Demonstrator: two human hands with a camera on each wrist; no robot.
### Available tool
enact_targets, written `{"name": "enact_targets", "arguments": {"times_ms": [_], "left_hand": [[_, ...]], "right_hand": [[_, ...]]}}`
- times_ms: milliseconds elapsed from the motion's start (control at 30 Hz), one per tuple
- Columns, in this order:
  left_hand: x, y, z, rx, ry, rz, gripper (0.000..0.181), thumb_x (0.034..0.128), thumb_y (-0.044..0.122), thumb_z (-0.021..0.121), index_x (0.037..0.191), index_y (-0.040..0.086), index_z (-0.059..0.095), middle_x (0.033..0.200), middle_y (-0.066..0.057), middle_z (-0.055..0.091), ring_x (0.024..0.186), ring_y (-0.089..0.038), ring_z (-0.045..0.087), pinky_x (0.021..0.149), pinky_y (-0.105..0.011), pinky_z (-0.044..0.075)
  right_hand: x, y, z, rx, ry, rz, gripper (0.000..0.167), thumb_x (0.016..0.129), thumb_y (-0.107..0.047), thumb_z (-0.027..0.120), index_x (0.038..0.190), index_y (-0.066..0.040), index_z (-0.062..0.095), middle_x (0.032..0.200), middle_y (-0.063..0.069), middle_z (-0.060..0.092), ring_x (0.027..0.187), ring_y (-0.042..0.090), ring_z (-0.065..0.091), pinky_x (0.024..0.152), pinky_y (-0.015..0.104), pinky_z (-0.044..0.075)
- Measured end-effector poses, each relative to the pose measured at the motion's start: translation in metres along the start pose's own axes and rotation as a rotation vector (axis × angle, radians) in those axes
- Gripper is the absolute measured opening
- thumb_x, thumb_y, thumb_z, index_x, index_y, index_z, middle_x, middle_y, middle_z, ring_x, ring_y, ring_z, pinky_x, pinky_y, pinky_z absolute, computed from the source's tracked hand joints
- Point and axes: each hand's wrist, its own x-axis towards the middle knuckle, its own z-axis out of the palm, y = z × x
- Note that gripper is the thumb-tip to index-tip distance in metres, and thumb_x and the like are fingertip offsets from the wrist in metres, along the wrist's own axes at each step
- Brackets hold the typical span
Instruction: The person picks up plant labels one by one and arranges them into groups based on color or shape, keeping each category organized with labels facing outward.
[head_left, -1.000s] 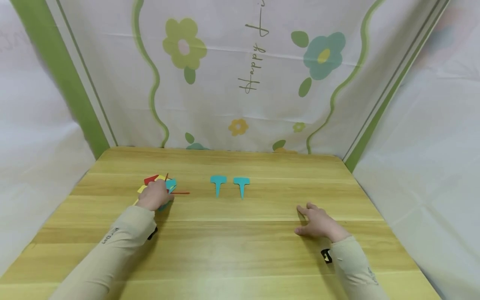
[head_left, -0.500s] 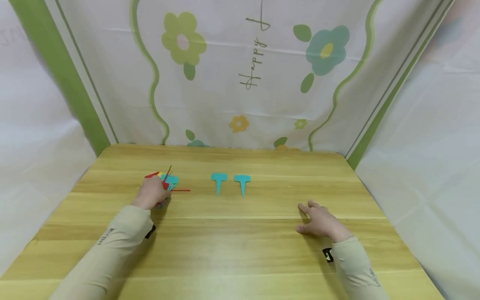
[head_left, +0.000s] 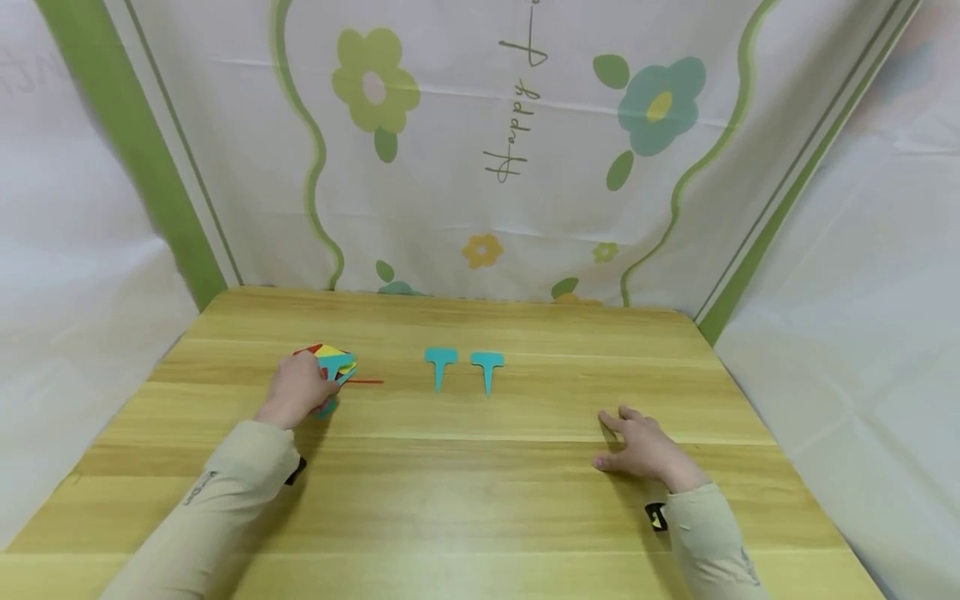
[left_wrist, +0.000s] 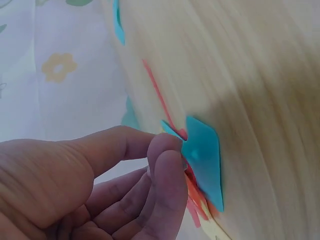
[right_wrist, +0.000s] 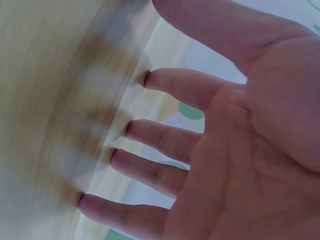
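My left hand [head_left: 296, 387] is at a loose pile of T-shaped plant labels at the left of the table. Its thumb and forefinger meet at a turquoise plant label [head_left: 335, 362] and appear to pinch it; the fingertips hide the exact contact. Yellow [head_left: 330, 350] and red labels lie around it, and a red stem [head_left: 366, 382] sticks out to the right. In the left wrist view, another turquoise label head [left_wrist: 204, 155] shows beside the fingertips. My right hand [head_left: 641, 450] rests with spread fingers, its fingertips on the tabletop, holding nothing.
Two turquoise plant labels, one [head_left: 440, 357] left of the other [head_left: 487, 362], lie side by side mid-table, stems toward me. The wooden table [head_left: 465, 500] ends at a flower-printed cloth [head_left: 435, 167] behind; white cloth hangs at both sides.
My left hand has shifted slightly left over the pile. A red stem that stuck up beside its fingers no longer shows, and a turquoise label there is more visible. My right hand stays put.
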Motion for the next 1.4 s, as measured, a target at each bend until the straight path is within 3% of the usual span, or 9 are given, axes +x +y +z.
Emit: {"name": "enact_targets", "arguments": {"times_ms": [100, 200, 400, 767, 867, 967, 1100, 1200, 1400], "left_hand": [[-0.006, 0.000, -0.002, 0.018, 0.001, 0.013, 0.041, 0.0856, 0.010, 0.070, 0.046, 0.007, 0.058, 0.040, 0.003, 0.049, 0.041, -0.012, 0.051, 0.065, -0.036, 0.047], [-0.010, 0.002, -0.006, 0.028, -0.009, 0.013, 0.041, 0.0869, 0.013, 0.070, 0.047, 0.007, 0.061, 0.041, 0.003, 0.049, 0.043, -0.013, 0.051, 0.069, -0.037, 0.045], [-0.017, 0.007, -0.010, 0.005, -0.008, -0.003, 0.040, 0.0883, 0.012, 0.068, 0.049, 0.007, 0.061, 0.042, 0.003, 0.048, 0.045, -0.013, 0.047, 0.059, -0.030, 0.038], [-0.025, 0.022, -0.015, -0.007, 0.073, 0.006, 0.049, 0.0890, 0.010, 0.064, 0.043, 0.013, 0.047, 0.041, 0.006, 0.044, 0.041, -0.010, 0.039, 0.045, -0.024, 0.028], [-0.025, 0.032, -0.010, -0.014, 0.095, 0.025, 0.048, 0.0878, 0.009, 0.063, 0.041, 0.011, 0.052, 0.041, 0.006, 0.046, 0.042, -0.011, 0.040, 0.045, -0.024, 0.030], [-0.025, 0.046, -0.001, -0.075, 0.091, 0.024, 0.043, 0.0865, 0.006, 0.062, 0.044, 0.010, 0.059, 0.044, 0.006, 0.048, 0.043, -0.011, 0.040, 0.044, -0.024, 0.031], [-0.024, 0.063, 0.011, -0.132, 0.091, 0.042, 0.047, 0.0861, 0.003, 0.060, 0.042, 0.013, 0.047, 0.043, 0.006, 0.043, 0.041, -0.009, 0.033, 0.042, -0.023, 0.025], [-0.022, 0.073, 0.019, -0.121, 0.115, 0.088, 0.054, 0.0869, 0.002, 0.060, 0.042, 0.015, 0.033, 0.041, 0.008, 0.029, 0.040, -0.009, 0.025, 0.042, -0.022, 0.021], [-0.017, 0.087, 0.031, -0.137, 0.108, 0.096, 0.055, 0.0887, 0.003, 0.060, 0.044, 0.015, 0.029, 0.046, 0.007, 0.018, 0.041, -0.009, 0.020, 0.042, -0.022, 0.021]], "right_hand": [[0.000, 0.001, 0.000, -0.007, 0.002, 0.001, 0.084, 0.082, -0.037, 0.079, 0.144, 0.005, 0.042, 0.145, 0.043, 0.023, 0.126, 0.067, 0.024, 0.097, 0.071, 0.030], [0.001, 0.002, -0.001, -0.018, 0.002, -0.001, 0.085, 0.081, -0.039, 0.079, 0.144, 0.005, 0.043, 0.145, 0.043, 0.024, 0.125, 0.067, 0.024, 0.096, 0.071, 0.031], [0.001, 0.003, -0.002, -0.020, 0.005, -0.002, 0.085, 0.081, -0.038, 0.080, 0.144, 0.005, 0.043, 0.144, 0.044, 0.024, 0.125, 0.068, 0.024, 0.096, 0.071, 0.030], [0.003, 0.006, -0.002, 0.009, -0.007, 0.012, 0.085, 0.082, -0.038, 0.079, 0.145, 0.005, 0.041, 0.145, 0.044, 0.021, 0.126, 0.068, 0.021, 0.096, 0.073, 0.029], [0.002, 0.008, 0.000, 0.020, -0.019, 0.027, 0.085, 0.083, -0.038, 0.078, 0.146, 0.004, 0.040, 0.146, 0.043, 0.020, 0.127, 0.067, 0.020, 0.096, 0.073, 0.027], [0.001, 0.008, 0.002, 0.020, -0.025, 0.033, 0.084, 0.083, -0.037, 0.078, 0.146, 0.004, 0.040, 0.146, 0.043, 0.020, 0.127, 0.067, 0.021, 0.096, 0.073, 0.028], [0.001, 0.006, 0.002, 0.011, -0.016, 0.021, 0.085, 0.082, -0.039, 0.079, 0.145, 0.005, 0.041, 0.145, 0.044, 0.021, 0.125, 0.068, 0.023, 0.095, 0.073, 0.029], [0.000, 0.004, 0.001, 0.011, -0.015, 0.022, 0.085, 0.082, -0.038, 0.079, 0.145, 0.005, 0.041, 0.145, 0.044, 0.022, 0.125, 0.067, 0.023, 0.096, 0.072, 0.029], [0.000, -0.001, -0.001, 0.001, -0.013, 0.017, 0.084, 0.082, -0.038, 0.079, 0.145, 0.005, 0.042, 0.145, 0.044, 0.022, 0.125, 0.067, 0.024, 0.095, 0.072, 0.031]]}}
